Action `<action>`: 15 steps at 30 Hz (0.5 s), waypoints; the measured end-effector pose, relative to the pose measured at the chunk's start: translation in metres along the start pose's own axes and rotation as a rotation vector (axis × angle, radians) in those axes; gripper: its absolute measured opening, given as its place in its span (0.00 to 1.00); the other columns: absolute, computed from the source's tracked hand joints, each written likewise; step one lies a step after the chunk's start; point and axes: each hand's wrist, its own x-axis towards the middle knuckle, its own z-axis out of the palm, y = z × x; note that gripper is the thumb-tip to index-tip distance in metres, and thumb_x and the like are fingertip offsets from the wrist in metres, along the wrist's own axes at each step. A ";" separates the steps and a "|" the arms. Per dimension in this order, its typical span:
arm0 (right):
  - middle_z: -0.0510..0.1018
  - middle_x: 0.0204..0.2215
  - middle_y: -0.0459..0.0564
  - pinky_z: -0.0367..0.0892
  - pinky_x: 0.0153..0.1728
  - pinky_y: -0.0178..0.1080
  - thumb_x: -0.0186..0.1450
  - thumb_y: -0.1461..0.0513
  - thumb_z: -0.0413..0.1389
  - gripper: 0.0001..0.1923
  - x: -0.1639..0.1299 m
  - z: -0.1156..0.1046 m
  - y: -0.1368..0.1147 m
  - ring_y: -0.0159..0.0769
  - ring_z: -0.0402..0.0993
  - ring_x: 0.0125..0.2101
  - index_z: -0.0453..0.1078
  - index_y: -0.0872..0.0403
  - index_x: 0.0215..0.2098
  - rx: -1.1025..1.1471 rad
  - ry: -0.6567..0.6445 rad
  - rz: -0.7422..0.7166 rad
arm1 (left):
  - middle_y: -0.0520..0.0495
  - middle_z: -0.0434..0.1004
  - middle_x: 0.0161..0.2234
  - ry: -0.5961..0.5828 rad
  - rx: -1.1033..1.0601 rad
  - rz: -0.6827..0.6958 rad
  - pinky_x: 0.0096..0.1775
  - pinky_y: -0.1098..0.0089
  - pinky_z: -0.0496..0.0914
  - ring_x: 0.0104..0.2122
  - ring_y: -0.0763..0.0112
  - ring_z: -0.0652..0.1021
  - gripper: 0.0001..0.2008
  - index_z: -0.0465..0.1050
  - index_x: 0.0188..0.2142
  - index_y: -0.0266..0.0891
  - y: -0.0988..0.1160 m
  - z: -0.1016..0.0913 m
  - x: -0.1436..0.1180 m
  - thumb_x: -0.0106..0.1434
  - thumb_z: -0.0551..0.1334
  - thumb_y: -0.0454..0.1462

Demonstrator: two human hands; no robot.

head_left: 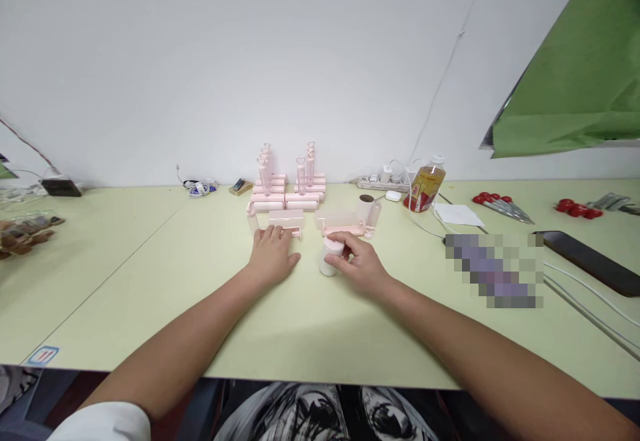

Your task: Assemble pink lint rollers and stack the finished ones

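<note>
My right hand (pixel 363 264) grips a white lint roller roll (pixel 329 265) with a pale pink top, standing upright on the table in front of me. My left hand (pixel 273 254) rests palm down with its fingers stretched out, beside and partly over a pink roller frame (pixel 296 232). Just behind it lies a clear cover (pixel 286 218). Another clear cover (pixel 340 217) and a pink frame (pixel 347 229) lie beyond my right hand. To their right stand a white roll with a brown core (pixel 365 206) and a clear pink handle (pixel 374 214).
Several pink lint rollers (pixel 267 202), some with upright heart-topped handles, are stacked near the wall. To the right are a drink bottle (pixel 425 184), a power strip (pixel 383 183), white paper (pixel 457 214), cables, a dark phone (pixel 587 261) and red-ended tools (pixel 500 204).
</note>
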 end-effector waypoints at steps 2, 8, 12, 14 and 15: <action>0.77 0.42 0.49 0.66 0.37 0.42 0.58 0.57 0.62 0.20 0.001 0.000 0.001 0.39 0.69 0.35 0.72 0.45 0.49 -0.064 -0.053 -0.014 | 0.35 0.70 0.49 0.012 0.002 -0.010 0.54 0.50 0.55 0.52 0.49 0.68 0.24 0.65 0.54 0.36 0.001 -0.003 0.000 0.62 0.57 0.45; 0.69 0.55 0.52 0.63 0.50 0.48 0.53 0.64 0.62 0.38 -0.005 0.008 0.006 0.44 0.69 0.46 0.59 0.44 0.61 -0.004 -0.174 0.023 | 0.37 0.72 0.41 -0.144 0.013 -0.046 0.45 0.57 0.64 0.43 0.53 0.75 0.15 0.73 0.38 0.36 0.000 -0.008 0.002 0.65 0.52 0.43; 0.66 0.56 0.53 0.65 0.49 0.47 0.53 0.65 0.61 0.37 -0.008 0.019 0.010 0.42 0.69 0.46 0.58 0.45 0.59 0.080 -0.142 0.054 | 0.38 0.74 0.39 -0.181 -0.026 -0.066 0.37 0.62 0.67 0.38 0.55 0.77 0.13 0.70 0.38 0.37 -0.002 -0.014 0.001 0.64 0.55 0.44; 0.65 0.55 0.53 0.68 0.45 0.44 0.54 0.66 0.60 0.38 -0.007 0.021 0.009 0.40 0.69 0.46 0.54 0.44 0.60 0.208 -0.121 0.113 | 0.39 0.75 0.37 -0.183 -0.061 -0.092 0.33 0.64 0.66 0.36 0.56 0.77 0.14 0.68 0.38 0.38 -0.003 -0.018 0.000 0.65 0.53 0.46; 0.66 0.53 0.52 0.69 0.43 0.42 0.54 0.66 0.60 0.39 -0.006 0.021 0.007 0.39 0.69 0.46 0.51 0.43 0.60 0.291 -0.099 0.151 | 0.40 0.75 0.35 -0.183 -0.090 -0.111 0.32 0.65 0.66 0.34 0.56 0.77 0.15 0.68 0.38 0.39 -0.004 -0.020 -0.001 0.66 0.52 0.48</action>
